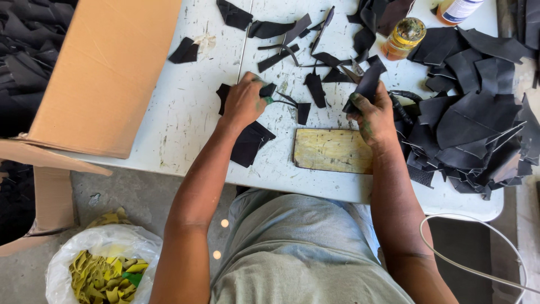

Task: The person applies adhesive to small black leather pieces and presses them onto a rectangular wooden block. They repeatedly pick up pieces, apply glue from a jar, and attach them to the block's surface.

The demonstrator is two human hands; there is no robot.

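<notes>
Nearest, the right hand [376, 115] has its fingers clamped on a black leather piece [367, 84] at one o'clock, the left hand [243, 101] fingers pinning another scrap [250, 143] at eleven, where glue-smeared table [185, 107] could foul it.

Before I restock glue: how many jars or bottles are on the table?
2. A small amber jar with a smeared lid stands at the table's far edge, beyond the right hand; a white bottle stands just right of it, cropped by the frame. Leather may hide others.
</notes>
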